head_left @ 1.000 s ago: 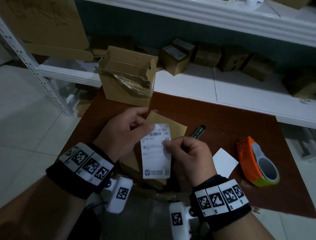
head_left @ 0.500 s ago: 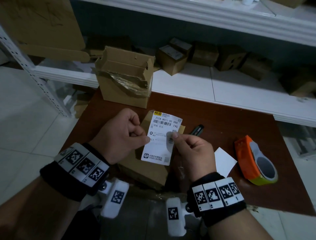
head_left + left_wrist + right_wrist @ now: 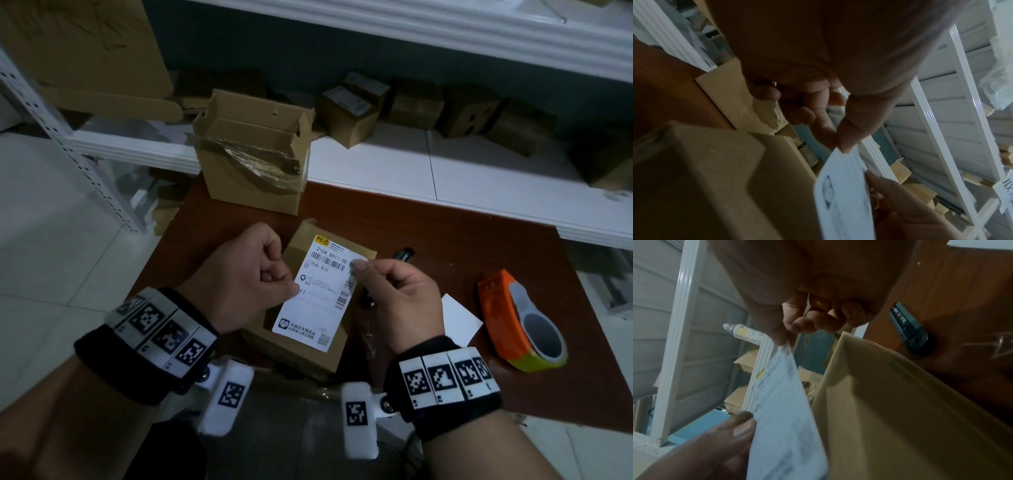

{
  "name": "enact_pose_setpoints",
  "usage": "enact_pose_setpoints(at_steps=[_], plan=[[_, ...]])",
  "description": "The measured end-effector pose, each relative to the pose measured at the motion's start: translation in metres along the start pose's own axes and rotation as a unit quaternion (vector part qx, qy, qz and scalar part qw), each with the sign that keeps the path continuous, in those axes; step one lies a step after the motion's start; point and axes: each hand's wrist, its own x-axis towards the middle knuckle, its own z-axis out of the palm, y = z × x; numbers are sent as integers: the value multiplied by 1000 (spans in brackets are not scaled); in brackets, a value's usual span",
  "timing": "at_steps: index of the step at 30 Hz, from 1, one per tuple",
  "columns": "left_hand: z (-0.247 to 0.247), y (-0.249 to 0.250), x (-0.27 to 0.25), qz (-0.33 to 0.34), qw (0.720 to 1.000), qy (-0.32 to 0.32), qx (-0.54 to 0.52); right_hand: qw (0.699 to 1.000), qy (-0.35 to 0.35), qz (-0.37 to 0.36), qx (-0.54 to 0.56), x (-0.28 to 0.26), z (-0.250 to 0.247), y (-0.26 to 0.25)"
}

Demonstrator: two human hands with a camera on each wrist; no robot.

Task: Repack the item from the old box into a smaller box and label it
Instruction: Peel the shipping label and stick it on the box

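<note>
- The white printed shipping label is held over the top of the small closed brown cardboard box, which sits on the reddish-brown wooden table; whether the label touches the box cannot be told.
- The left hand pinches the label's left edge between thumb and curled fingers.
- The right hand pinches the label's right edge, thumb tip on the print.
- Beyond the small box stands the larger open cardboard box with torn clear tape, at the table's far edge.
- A dark utility knife lies just right of the small box.
- Farther right of the small box are a white paper sheet and an orange tape dispenser.
</note>
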Motion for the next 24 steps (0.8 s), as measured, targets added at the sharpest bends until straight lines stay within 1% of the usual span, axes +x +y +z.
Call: enact_pose_setpoints(at_steps=[2,5,9,17,24], plan=[[2,-1,0,-1,1000,22,20,999,17,-18,-26,3,1,5],[5,-5,3,-7,998,46,39,997,26,-23,-65,7,3,12],[9,-9,6,-9,997,52,60,994,34,-18,-98,11,7,15],[13,-22,12,-12,993,72,89,991,41,10,-125,17,11,26],[14,-29,13,8,992,81,97,986,56,16,-159,21,14,32]])
